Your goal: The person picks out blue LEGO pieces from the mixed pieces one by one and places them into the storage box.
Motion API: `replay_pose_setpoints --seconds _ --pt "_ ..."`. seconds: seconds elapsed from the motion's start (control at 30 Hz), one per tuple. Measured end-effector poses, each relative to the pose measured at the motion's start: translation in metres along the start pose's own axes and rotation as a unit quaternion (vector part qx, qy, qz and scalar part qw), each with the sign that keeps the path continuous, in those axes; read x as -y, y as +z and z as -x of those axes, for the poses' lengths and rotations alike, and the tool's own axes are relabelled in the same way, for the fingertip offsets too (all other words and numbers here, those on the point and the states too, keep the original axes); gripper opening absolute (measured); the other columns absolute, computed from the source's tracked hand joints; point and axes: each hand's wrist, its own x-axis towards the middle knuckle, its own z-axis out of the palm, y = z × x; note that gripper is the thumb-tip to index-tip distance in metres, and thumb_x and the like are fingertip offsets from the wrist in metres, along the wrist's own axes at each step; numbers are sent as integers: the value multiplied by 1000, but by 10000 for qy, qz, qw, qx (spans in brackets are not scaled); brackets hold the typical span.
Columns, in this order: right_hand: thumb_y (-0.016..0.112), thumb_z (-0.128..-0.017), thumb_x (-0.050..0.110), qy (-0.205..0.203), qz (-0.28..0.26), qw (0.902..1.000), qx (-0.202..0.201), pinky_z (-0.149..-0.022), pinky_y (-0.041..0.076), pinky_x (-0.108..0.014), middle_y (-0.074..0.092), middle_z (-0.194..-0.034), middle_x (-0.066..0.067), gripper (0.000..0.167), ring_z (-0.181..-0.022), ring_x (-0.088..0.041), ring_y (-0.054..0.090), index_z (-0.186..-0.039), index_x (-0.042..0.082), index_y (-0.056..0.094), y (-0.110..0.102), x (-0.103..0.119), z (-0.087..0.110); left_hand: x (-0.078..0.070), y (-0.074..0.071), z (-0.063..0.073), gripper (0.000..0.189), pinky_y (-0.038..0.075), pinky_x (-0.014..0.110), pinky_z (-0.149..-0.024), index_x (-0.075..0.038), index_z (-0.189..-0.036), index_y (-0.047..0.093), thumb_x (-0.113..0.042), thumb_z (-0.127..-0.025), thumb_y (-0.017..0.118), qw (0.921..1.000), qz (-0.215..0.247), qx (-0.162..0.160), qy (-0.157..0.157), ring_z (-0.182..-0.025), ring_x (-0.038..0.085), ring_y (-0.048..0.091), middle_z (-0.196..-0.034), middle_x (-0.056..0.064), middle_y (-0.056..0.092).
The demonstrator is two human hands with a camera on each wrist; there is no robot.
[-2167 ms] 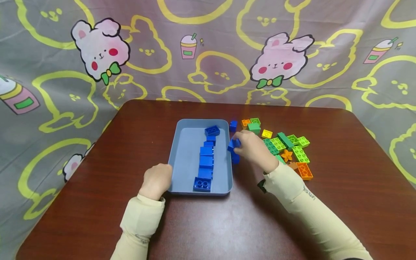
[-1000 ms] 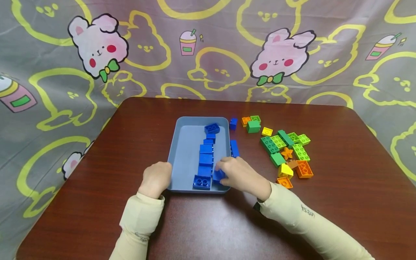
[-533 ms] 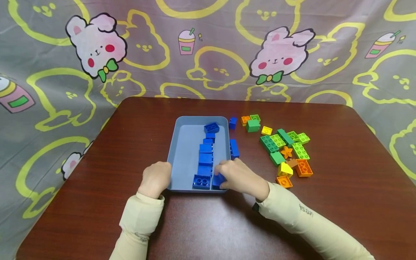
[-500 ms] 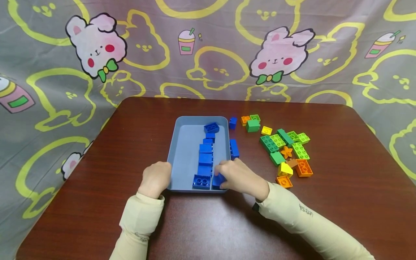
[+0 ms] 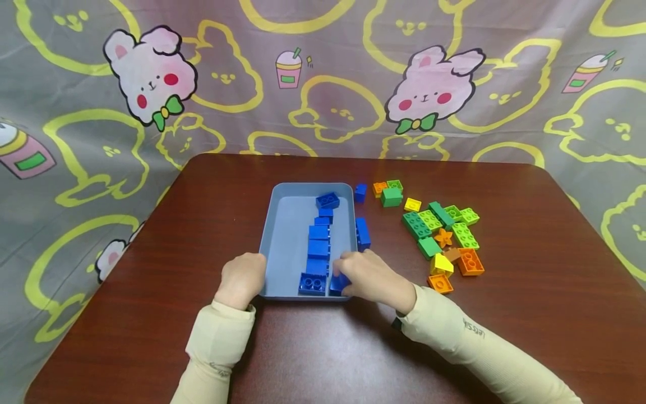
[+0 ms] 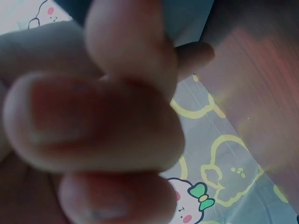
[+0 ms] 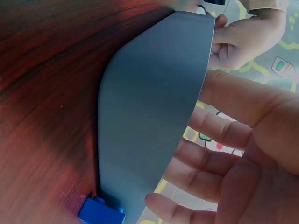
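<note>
A blue-grey tray [image 5: 287, 241] lies on the table with a column of blue toy bricks [image 5: 318, 248] in it. My left hand [image 5: 243, 279] grips its left rim, fingers curled in the left wrist view. Over the near right corner, my right hand [image 5: 373, 276] pinches a blue brick [image 5: 337, 285] between thumb and fingers, beside the hollow-side-up brick [image 5: 312, 284] that ends the column. The right wrist view shows the right fingers [image 7: 205, 158] reaching over the tray wall, which hides the held brick there. A tilted blue brick [image 5: 327, 200] lies at the column's far end.
Right of the tray lie a long blue brick [image 5: 363, 233] and a small blue brick [image 5: 360, 193]. Farther right spreads a group of green bricks [image 5: 416, 225], yellow bricks [image 5: 441, 264] and orange bricks [image 5: 470, 262]. A dark object [image 5: 397, 323] shows below the right wrist.
My right hand has carried a blue brick from beside the tray's right wall into its near right corner, then stayed nearly still. The left hand has kept its place on the rim.
</note>
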Motion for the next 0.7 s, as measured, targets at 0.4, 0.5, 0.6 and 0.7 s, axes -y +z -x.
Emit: replay_pose_setpoints --seconds 0.4,0.5,0.6,0.7 --pt "72 -75 17 465 -252 9950 -853 -47 39 -19 60 -81 -6 21 -59 -13 52 -91 6 66 -20 -16 7 1 1 1 20 44 42 -47 -1 -71 63 6 -82 48 10000 -36 61 -3 -63 29 59 -75 16 62" --pt "73 -72 13 1001 -189 9912 -851 -51 43 -23 60 -84 -7 27 -65 -16 53 -96 5 64 -27 -28 7 1 2 3 21 44 42 -46 -1 -69 63 7 -81 48 10000 -26 32 29 -61 29 59 -73 16 61" --pt "77 -69 14 1373 -78 9880 -699 -56 46 -27 59 -84 -7 35 -71 -19 53 -98 3 62 -30 -41 6 1 2 4 21 43 41 -45 -1 -68 62 7 -81 48 10000 -10 -49 76 -60 29 59 -71 17 61" --pt "79 -67 15 1471 -104 9876 -536 -56 46 -29 56 -80 -6 38 -72 -20 51 -96 2 60 -28 -54 2 1 2 4 21 43 41 -45 -1 -67 62 8 -81 48 9999 0 -97 101 -60 29 58 -71 17 61"
